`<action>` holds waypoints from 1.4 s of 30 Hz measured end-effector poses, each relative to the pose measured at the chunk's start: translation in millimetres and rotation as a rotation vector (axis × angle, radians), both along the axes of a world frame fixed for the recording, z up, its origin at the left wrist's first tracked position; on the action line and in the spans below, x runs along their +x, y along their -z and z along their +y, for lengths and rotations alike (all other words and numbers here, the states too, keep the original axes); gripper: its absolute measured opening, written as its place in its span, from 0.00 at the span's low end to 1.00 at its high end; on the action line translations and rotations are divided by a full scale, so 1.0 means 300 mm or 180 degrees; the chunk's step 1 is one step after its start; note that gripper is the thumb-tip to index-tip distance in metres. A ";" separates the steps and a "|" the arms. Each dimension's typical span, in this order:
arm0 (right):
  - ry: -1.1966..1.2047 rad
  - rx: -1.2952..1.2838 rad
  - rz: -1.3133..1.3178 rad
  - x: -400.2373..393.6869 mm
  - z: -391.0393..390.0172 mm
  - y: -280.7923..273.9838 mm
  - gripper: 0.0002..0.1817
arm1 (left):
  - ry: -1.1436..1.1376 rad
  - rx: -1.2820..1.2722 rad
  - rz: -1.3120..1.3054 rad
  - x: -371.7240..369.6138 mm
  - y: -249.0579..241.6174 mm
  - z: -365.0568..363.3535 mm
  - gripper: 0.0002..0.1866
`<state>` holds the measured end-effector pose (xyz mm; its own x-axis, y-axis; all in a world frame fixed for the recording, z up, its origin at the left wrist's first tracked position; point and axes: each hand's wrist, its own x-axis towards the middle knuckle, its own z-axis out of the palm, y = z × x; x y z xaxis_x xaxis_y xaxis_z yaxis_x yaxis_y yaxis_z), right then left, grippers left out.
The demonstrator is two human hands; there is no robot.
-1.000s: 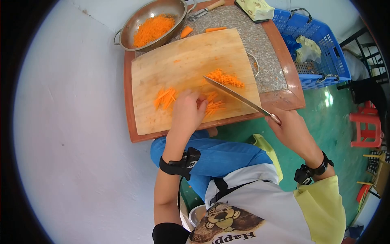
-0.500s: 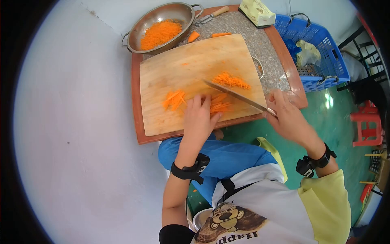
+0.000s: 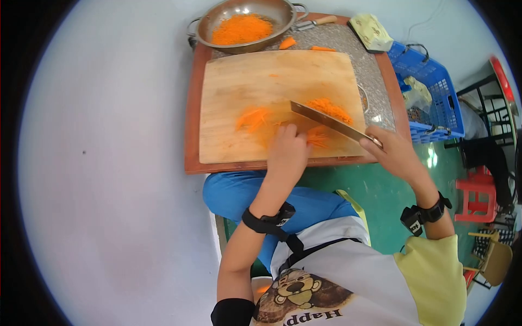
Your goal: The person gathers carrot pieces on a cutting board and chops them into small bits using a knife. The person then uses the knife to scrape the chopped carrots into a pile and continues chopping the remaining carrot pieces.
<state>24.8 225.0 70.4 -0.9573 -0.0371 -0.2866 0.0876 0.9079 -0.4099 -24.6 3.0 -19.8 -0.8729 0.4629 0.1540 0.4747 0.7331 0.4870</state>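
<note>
My right hand (image 3: pixel 396 155) is closed round the handle of a kitchen knife (image 3: pixel 331 123), whose wide blade slants up and left over the cutting board. Curled fingers of my left hand (image 3: pixel 288 152) press on carrot strips (image 3: pixel 317 138) near the board's front edge; motion blurs the fingertips. Behind the blade lies a heap of finely cut carrot (image 3: pixel 329 110). Left of my left hand is a small pile of carrot slices (image 3: pixel 252 118). All of this rests on the wooden cutting board (image 3: pixel 272 68).
A metal pan (image 3: pixel 274 38) with shredded carrot stands at the table's back left. Beside it are a wooden-handled peeler (image 3: pixel 315 23) and carrot pieces (image 3: pixel 287 43). A blue plastic basket (image 3: pixel 441 89) and red stool (image 3: pixel 477 195) are to the right; a wall runs along the left.
The whole view has shifted as my head moved. The knife has lifted slightly off the heap's edge, and my left hand's fingers have drawn in more tightly.
</note>
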 end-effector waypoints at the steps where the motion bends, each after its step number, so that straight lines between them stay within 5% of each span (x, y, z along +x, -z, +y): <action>1: 0.0057 -0.0004 -0.0033 -0.001 0.004 0.005 0.13 | -0.0056 0.0015 -0.0018 -0.001 -0.005 -0.001 0.18; 4: -0.0091 -0.0177 -0.0183 0.004 0.019 0.055 0.10 | -0.0059 0.0099 0.0208 -0.002 -0.027 0.017 0.16; 6: -0.0370 -0.0273 0.0656 0.029 0.020 0.102 0.09 | -0.0015 0.0161 0.0448 -0.002 -0.024 0.028 0.15; 22: 0.0029 -0.0909 0.0158 0.061 0.009 0.054 0.07 | -0.0565 -0.0134 0.0600 0.022 -0.026 0.099 0.07; 34: -0.0688 -0.0128 -0.0008 0.021 -0.016 0.045 0.10 | -0.0487 -0.0256 0.0986 0.042 0.008 0.108 0.06; 42: -0.0103 -0.0591 -0.0209 0.011 -0.010 -0.007 0.04 | -0.0610 -0.0196 0.0957 0.044 0.010 0.107 0.07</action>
